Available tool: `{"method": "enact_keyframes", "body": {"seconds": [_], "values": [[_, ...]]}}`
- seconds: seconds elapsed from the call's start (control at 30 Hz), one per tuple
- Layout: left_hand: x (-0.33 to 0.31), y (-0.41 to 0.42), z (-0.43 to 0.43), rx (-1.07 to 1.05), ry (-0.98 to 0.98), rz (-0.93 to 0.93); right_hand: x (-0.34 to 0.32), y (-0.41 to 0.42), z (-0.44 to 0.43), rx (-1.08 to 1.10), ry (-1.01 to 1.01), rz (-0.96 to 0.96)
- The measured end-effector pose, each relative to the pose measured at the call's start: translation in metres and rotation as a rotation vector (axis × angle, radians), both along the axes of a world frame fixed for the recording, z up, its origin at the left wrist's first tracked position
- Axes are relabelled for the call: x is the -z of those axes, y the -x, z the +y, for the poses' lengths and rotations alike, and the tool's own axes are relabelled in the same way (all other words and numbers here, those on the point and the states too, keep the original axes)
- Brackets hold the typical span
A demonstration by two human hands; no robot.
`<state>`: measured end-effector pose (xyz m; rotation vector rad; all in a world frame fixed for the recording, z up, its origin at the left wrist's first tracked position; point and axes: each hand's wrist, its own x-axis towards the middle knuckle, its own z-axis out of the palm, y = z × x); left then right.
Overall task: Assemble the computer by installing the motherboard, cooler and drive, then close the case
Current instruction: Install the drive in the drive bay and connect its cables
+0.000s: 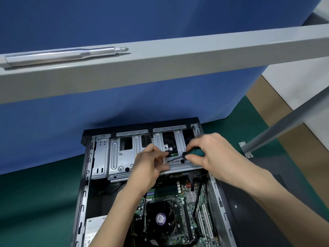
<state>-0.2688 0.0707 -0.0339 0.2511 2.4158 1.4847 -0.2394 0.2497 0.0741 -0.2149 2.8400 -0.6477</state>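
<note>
Lower centre, the open case (85, 184) is likely heavy, rigid steel; its drive cage (115, 157) lies mid-frame. There the right hand (213, 154) grips the light screwdriver (195, 152) by its handle; the left hand (149, 166) curls its fingers at the tip, pinching something or not, I cannot tell

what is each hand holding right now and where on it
The right hand grips a screwdriver by its green-and-black handle. The left hand curls its fingertips at the shaft above the drive cage; blur hides whether they pinch it.
</note>
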Motion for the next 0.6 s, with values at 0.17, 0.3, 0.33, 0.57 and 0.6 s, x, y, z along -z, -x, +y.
{"method": "enact_keyframes", "body": {"seconds": [0.17,0.3,0.33,0.57,0.6], "values": [[-0.026,-0.015,0.014,-0.011,-0.043,0.215,-0.012,0.03,-0.031,-0.085,-0.259,0.038],[-0.031,-0.009,0.014,-0.043,-0.035,0.279,-0.028,0.048,-0.041,-0.124,-0.161,-0.184],[-0.032,-0.005,0.011,-0.019,-0.065,0.234,-0.033,0.051,-0.037,-0.125,-0.11,-0.229],[-0.047,-0.002,0.007,0.008,-0.155,0.172,-0.027,0.041,-0.039,-0.141,-0.079,-0.068],[-0.047,-0.004,0.009,-0.002,-0.164,0.15,-0.025,0.04,-0.039,-0.113,-0.144,-0.005]]}}
